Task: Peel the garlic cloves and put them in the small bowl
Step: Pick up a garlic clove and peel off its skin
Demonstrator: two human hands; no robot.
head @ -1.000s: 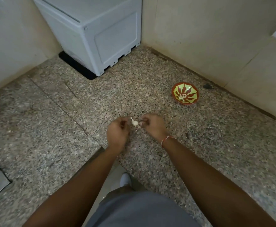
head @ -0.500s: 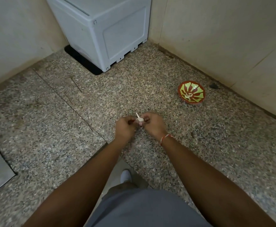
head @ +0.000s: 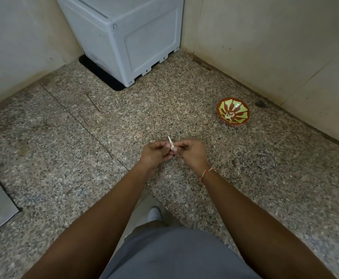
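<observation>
Both hands meet over the speckled granite worktop (head: 184, 93), close together, with a garlic clove (head: 171, 144) caught between them. The left hand (head: 156, 153) pinches the clove with curled fingers, and the right hand (head: 191, 153) grasps it from the other side, thumb and fingertips pressed in. The clove is small and off-white, rounded at the base where the fingers cover it, with a thin pale tail of skin sticking up and leaning toward 11 o'clock. How much skin is on the rest of it is hidden by the fingers.

From the hands, the small bowl (head: 233, 111) sits at about 2 o'clock, well apart from them, near the wall. It is red-brown at the rim with a yellow-green sunburst pattern inside, and a few pale pieces lie at its bottom.

At about 11 o'clock stands a grey-white plastic box (head: 136, 37), in the corner. A red and white thread (head: 206, 173) circles the right wrist.
</observation>
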